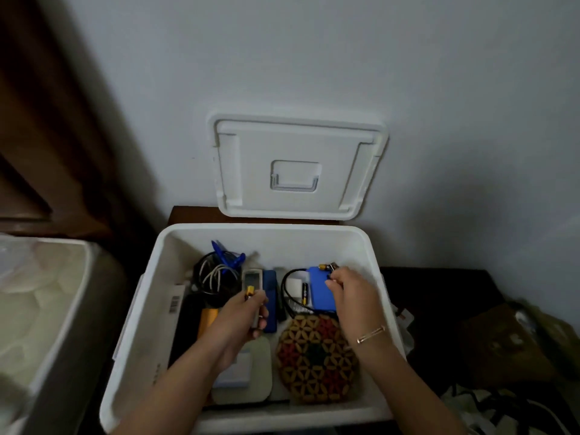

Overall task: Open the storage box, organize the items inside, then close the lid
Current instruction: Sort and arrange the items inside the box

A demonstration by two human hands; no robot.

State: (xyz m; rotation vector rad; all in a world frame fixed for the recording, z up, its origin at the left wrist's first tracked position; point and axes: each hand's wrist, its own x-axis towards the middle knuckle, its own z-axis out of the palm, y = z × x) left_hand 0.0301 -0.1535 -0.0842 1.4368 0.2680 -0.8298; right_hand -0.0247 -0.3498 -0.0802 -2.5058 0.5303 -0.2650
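Pinching a small yellow-tipped battery in my left hand, fingers curled round it, just over the grey remote. My right hand has its fingers curled at the top corner of the blue case, beside a small gold-tipped piece — can't tell which they grip. Both hands are inside the open white storage box, with coiled cables at back left and a round woven mat at front right. The lid is off — it leans upright on the wall behind.

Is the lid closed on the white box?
No, the lid is off and stands against the wall behind the box, so the things inside show.
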